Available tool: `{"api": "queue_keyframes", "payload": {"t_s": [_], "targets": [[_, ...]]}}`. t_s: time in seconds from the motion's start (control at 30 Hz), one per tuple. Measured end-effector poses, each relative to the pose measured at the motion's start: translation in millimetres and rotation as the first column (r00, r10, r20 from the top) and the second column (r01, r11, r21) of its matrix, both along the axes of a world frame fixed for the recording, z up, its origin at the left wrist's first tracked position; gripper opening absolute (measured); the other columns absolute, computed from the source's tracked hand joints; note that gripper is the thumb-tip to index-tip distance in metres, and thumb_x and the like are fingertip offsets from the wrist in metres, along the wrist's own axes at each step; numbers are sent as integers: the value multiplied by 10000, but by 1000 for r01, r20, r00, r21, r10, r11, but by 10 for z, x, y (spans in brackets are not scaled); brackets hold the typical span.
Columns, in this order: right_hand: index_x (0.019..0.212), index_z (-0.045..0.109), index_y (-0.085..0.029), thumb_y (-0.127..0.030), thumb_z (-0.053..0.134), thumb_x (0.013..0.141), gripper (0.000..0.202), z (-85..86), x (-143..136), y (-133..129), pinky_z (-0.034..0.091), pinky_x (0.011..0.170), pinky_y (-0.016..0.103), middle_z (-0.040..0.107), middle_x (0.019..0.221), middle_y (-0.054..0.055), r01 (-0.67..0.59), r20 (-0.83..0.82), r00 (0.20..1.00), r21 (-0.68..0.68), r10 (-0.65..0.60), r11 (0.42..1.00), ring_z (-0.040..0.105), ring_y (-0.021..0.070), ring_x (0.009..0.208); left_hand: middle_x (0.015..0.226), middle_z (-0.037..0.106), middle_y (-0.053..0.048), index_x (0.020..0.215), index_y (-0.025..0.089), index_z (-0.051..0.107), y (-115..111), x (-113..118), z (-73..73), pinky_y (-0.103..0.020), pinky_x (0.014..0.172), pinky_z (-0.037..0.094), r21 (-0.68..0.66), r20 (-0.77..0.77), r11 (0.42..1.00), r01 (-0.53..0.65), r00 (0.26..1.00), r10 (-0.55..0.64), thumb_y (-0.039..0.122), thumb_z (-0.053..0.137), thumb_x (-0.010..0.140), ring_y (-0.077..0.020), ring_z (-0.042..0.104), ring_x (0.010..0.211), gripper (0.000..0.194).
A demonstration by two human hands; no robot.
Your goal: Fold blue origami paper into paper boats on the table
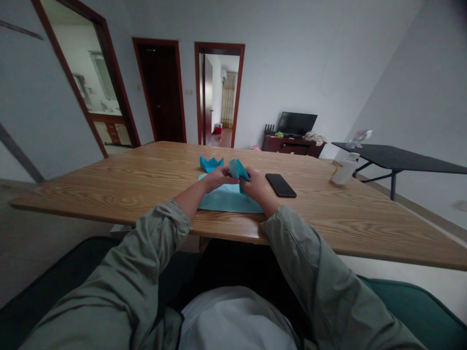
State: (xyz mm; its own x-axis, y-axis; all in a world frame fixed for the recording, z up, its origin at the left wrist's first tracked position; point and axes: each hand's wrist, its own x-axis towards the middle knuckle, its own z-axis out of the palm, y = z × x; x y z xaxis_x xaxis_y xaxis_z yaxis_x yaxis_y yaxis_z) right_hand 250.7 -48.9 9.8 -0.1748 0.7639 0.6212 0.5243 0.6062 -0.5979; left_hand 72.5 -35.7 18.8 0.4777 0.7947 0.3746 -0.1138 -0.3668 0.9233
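Note:
Between my two hands is a folded piece of teal paper (238,169), lifted a little above the table. My left hand (217,179) grips its left side with the fingers closed on it. On the other side my right hand (255,183) pinches the same piece; some of its fingertips are hidden behind the fold. Beneath both hands a light blue sheet of paper (229,201) lies flat near the table's front edge. A blue folded paper boat (210,164) rests just beyond my left hand.
The wooden table (146,182) spreads wide in front of me. A black phone (280,185) lies right of my right hand. Farther right stands a whitish container (344,169). Behind it is a black folding table (404,158), and a television (297,123) sits on a cabinet at the wall.

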Motion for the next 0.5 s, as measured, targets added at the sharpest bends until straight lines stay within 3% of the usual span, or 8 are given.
{"api": "queue_keyframes", "payload": {"t_s": [0.17, 0.3, 0.5], "targets": [[764, 554, -197, -313, 556, 690, 138, 15, -25, -7, 390, 637, 284, 567, 694, -4, -92, -82, 993, -46, 88, 995, 499, 160, 680, 889, 736, -64, 891, 137, 740, 12, -8, -12, -405, 905, 475, -20, 53, 997, -81, 995, 82, 360, 867, 535, -229, 663, 884, 439], [861, 581, -189, -355, 613, 681, 247, 16, -33, 9, 433, 716, 311, 606, 784, 16, -209, -241, 954, -113, 177, 971, 550, 177, 765, 894, 733, -64, 894, 124, 724, 41, -16, -16, -404, 889, 483, -6, 134, 988, -155, 979, 155, 358, 868, 534, -214, 663, 844, 453], [840, 554, -197, -449, 712, 657, 349, 27, -56, 5, 423, 684, 306, 580, 762, -2, -268, -386, 905, -199, 176, 943, 529, 155, 717, 832, 721, -53, 888, 110, 703, 53, -29, 7, -362, 831, 495, 18, 163, 969, -246, 957, 240, 352, 858, 536, -195, 654, 804, 455]]}}
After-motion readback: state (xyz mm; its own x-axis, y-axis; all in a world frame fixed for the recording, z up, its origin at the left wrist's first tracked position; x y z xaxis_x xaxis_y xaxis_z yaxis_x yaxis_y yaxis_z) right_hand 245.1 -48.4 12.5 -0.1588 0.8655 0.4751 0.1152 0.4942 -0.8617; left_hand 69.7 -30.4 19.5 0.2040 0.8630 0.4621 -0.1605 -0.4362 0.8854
